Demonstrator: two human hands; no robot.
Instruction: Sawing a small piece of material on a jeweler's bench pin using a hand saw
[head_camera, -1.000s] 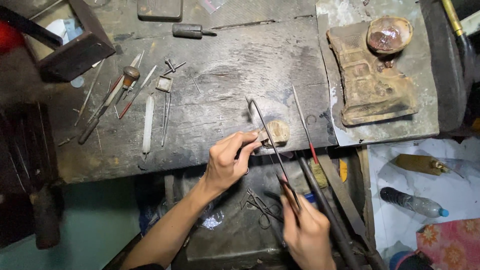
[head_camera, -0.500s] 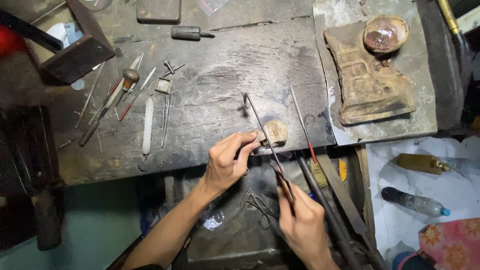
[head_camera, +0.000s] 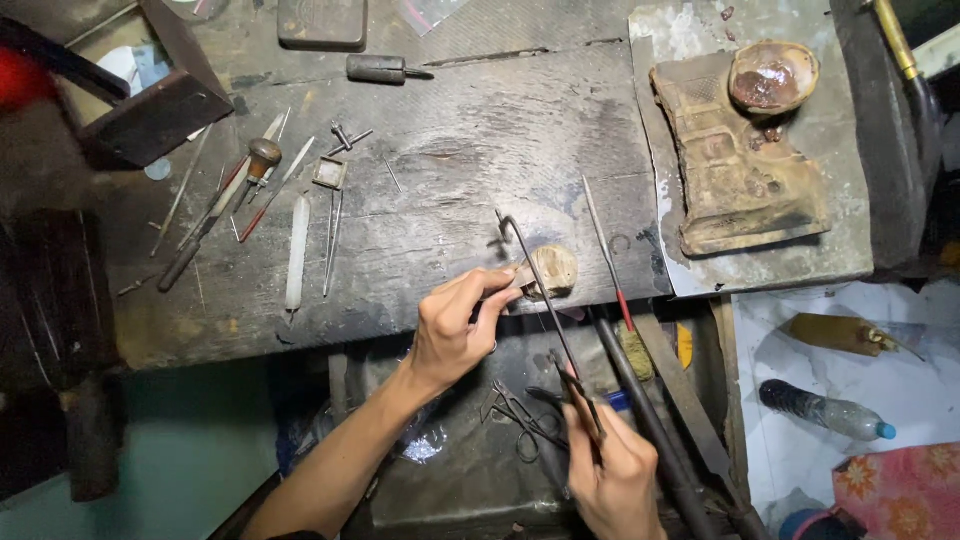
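Just below the middle of the frame, the left hand (head_camera: 455, 330) is pinching a tiny workpiece, too small to identify, against the small rounded wooden bench peg (head_camera: 553, 270) that is jutting from the front edge of the dark, scarred wooden workbench (head_camera: 450, 180). The fingertips are closing together on the piece. At the lower centre, the right hand (head_camera: 615, 480) is wrapping shut around the handle of a thin dark metal saw frame (head_camera: 540, 290), whose bar is slanting up and left to end just above the peg.

The frame looks light and stiff, but its fine blade is probably brittle, so it is best gripped at the handle end, as it is being gripped now. The pinched piece seems tiny, hard and easy to drop; a firm fingertip hold braced on the peg suits it.

To the right of the peg a slim red-handled needle file (head_camera: 605, 250) is lying, and in the upper left a white stick-shaped tool (head_camera: 297, 250) and assorted gravers are lying scattered.
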